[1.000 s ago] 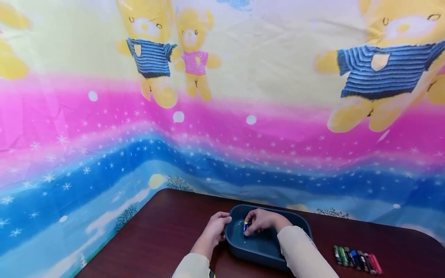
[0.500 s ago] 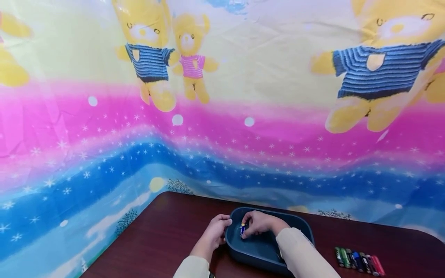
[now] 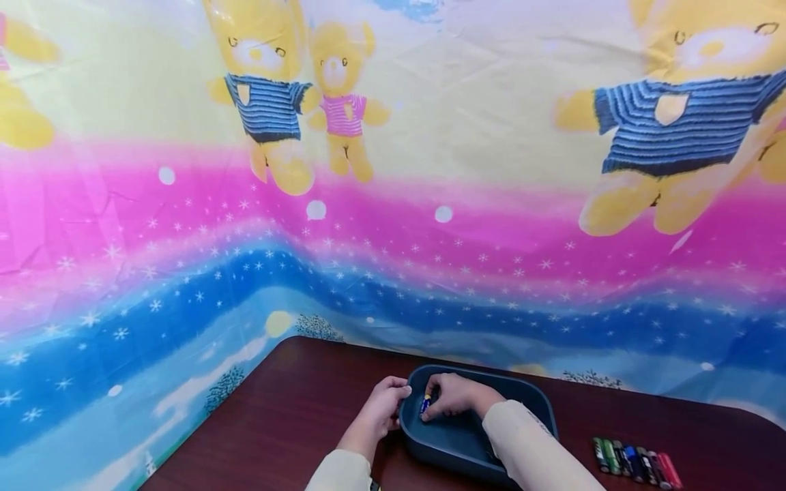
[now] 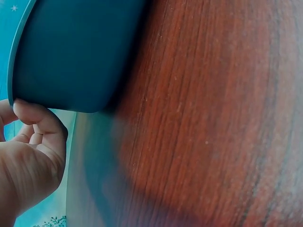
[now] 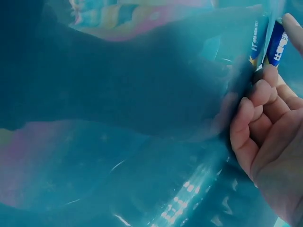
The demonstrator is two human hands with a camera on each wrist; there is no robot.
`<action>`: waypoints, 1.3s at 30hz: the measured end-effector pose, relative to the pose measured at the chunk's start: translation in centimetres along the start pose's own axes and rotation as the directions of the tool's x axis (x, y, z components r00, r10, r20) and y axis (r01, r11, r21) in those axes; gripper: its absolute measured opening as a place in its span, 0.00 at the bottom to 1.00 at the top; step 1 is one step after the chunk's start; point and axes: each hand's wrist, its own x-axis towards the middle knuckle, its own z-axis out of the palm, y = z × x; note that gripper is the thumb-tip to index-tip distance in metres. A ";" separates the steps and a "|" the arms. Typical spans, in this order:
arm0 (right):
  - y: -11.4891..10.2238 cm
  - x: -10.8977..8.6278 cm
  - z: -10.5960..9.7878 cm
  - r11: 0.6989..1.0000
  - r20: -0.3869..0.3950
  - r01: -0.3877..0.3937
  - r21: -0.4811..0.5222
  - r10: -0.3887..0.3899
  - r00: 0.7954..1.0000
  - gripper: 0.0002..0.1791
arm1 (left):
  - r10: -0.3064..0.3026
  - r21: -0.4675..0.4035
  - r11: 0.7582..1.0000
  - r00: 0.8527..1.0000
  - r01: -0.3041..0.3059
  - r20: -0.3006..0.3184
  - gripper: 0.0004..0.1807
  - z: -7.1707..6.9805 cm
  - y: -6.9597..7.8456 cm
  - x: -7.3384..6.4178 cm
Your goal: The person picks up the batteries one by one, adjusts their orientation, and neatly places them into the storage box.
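Observation:
A dark teal plastic tub [image 3: 442,458] with rounded corners stands on the table. My left hand [image 3: 385,406] pinches its left rim between thumb and fingers; the left wrist view shows this thumb [image 4: 35,116] against the tub's outer wall [image 4: 71,56]. Inside the tub, near its left end, my right hand [image 3: 453,395] holds a small blue battery [image 3: 426,405] with a yellow end, thumb and index finger at its two ends. Close up in the right wrist view, the battery [image 5: 277,45] shows white lettering, and its reflection shines in the glossy tub surface beside it.
To the right of the tub, several batteries [image 3: 635,464] in green, black, blue and red lie side by side in a row. The dark reddish wooden table [image 3: 295,416] has rounded corners. A printed teddy-bear curtain [image 3: 393,252] hangs behind and beside it.
My right hand has shifted slightly left inside the tub with the battery, closer to the tub's left end. The left hand keeps its hold on the rim.

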 end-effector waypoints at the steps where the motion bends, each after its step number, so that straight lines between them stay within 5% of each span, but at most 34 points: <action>1: 0.0 0.0 0.0 1.000 -0.003 -0.001 -0.007 0.001 1.000 0.23 | 0.003 -0.002 1.000 1.000 -0.003 0.001 0.12 0.0 0.0 0.0; 11: -0.5 -0.2 -0.6 1.000 -0.019 -0.015 -0.020 0.014 1.000 0.24 | -0.002 0.004 1.000 1.000 0.002 0.004 0.14 0.2 1.0 -0.2; 39: -1.2 0.0 -0.1 0.992 0.037 -0.106 -0.061 0.108 0.993 0.22 | 0.000 0.100 0.995 0.998 -0.006 0.064 0.12 -0.4 0.9 -0.5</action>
